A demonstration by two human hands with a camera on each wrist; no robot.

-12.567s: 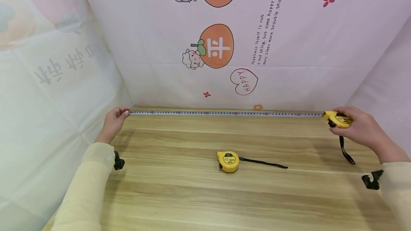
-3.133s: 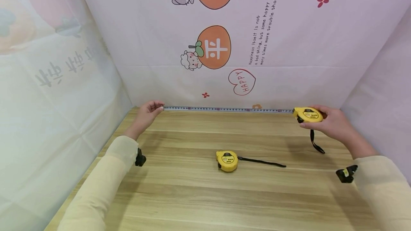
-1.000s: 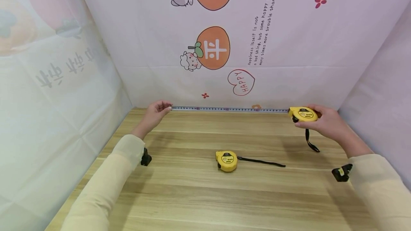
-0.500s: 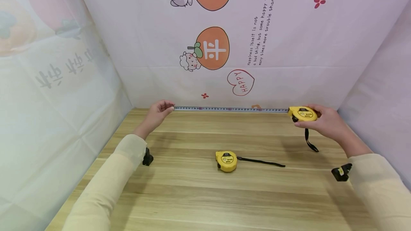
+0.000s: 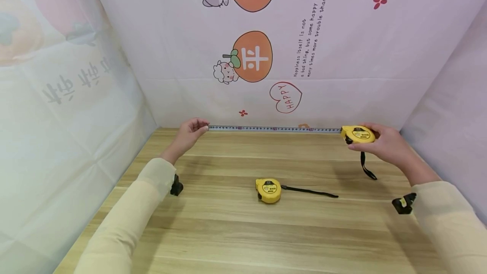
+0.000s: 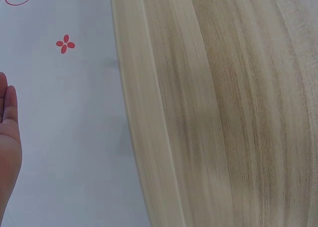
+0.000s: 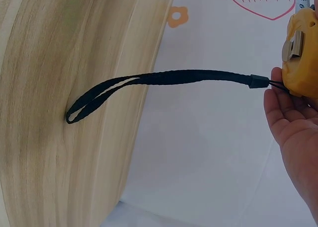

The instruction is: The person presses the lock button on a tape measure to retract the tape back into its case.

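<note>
Head view shows our two hands closer together than a few seconds ago. Our left hand pinches the end of the white tape, and our right hand grips its yellow case. Less tape now stretches along the back cloth, so we think it is going back in. The other tape measure has stayed on the table.

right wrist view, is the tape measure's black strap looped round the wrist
No, the black strap hangs from the yellow tape measure with its loop free of the right hand.
</note>
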